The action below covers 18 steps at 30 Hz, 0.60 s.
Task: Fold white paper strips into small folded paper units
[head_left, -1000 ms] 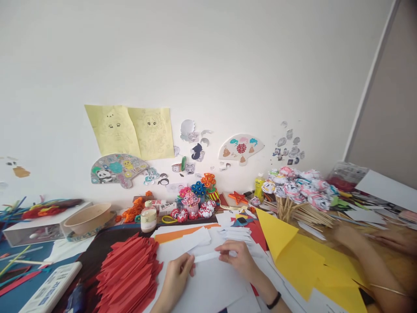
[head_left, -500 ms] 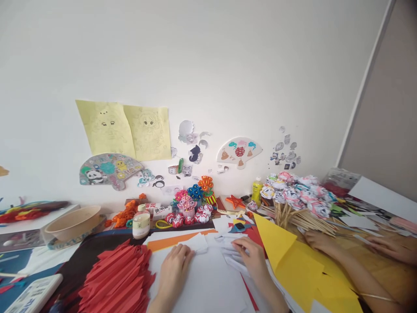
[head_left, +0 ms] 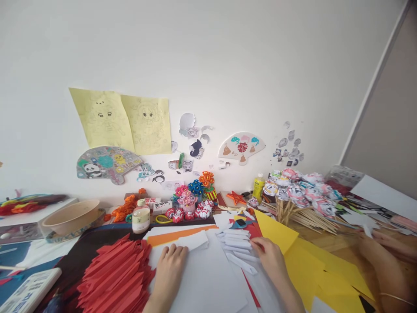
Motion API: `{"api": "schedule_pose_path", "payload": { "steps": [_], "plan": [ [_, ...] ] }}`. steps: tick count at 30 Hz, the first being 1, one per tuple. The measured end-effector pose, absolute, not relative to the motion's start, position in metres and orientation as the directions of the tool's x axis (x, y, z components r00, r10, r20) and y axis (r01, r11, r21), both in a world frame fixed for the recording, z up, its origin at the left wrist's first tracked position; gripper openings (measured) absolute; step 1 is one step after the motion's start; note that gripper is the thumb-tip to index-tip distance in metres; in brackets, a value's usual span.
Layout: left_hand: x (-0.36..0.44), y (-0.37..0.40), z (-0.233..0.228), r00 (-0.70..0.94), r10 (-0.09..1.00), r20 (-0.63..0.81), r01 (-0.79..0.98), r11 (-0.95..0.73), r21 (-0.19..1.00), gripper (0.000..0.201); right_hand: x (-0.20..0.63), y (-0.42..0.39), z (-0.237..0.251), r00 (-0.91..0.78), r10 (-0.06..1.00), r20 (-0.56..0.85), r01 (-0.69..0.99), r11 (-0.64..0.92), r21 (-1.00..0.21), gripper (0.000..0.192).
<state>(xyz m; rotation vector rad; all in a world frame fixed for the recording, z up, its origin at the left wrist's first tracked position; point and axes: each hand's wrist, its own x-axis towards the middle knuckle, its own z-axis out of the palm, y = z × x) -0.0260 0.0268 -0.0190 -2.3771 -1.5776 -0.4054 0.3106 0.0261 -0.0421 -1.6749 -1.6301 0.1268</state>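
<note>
My left hand [head_left: 172, 265] lies on white paper sheets [head_left: 208, 278] with its fingers bent down. Its fingertips touch the left end of a folded white paper piece [head_left: 195, 241], which overlaps an orange sheet [head_left: 166, 237]. On the right, my right hand [head_left: 269, 256] has thumb and forefinger closed at the right ends of a stack of narrow folded white paper strips [head_left: 235, 241]. One loose folded strip [head_left: 241, 263] lies just below that stack. A large pile of red folded paper strips [head_left: 115, 278] sits left of my left hand.
Yellow paper [head_left: 312, 265] lies to the right. Behind are a glue bottle [head_left: 141, 217], pipe-cleaner flowers [head_left: 195, 189], a yellow bottle [head_left: 258, 187] and paper flowers on sticks [head_left: 299, 191]. Another person's hands [head_left: 374, 248] hold white paper at far right. A beige basin [head_left: 71, 216] stands left.
My right hand has moved slightly right, and the white strips now lie in a neater stack. The other person's near hand has drawn back right from the sticks. The view has shifted slightly.
</note>
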Motion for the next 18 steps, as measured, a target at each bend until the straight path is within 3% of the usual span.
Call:
{"api": "schedule_pose_path", "payload": {
  "steps": [10, 18],
  "plan": [
    [-0.0300, 0.0282, -0.0230, 0.359, 0.804, 0.474, 0.931, -0.347, -0.116, 0.027, 0.3083, 0.0250, -0.0415, 0.150, 0.901, 0.406, 0.800, 0.131, -0.586, 0.029],
    [-0.0340, 0.0275, -0.0249, 0.328, 0.765, 0.554, 0.935, -0.345, -0.079, 0.023, 0.3054, 0.0254, -0.0404, 0.166, 0.879, 0.447, 0.803, 0.143, -0.578, 0.032]
  ]
}}
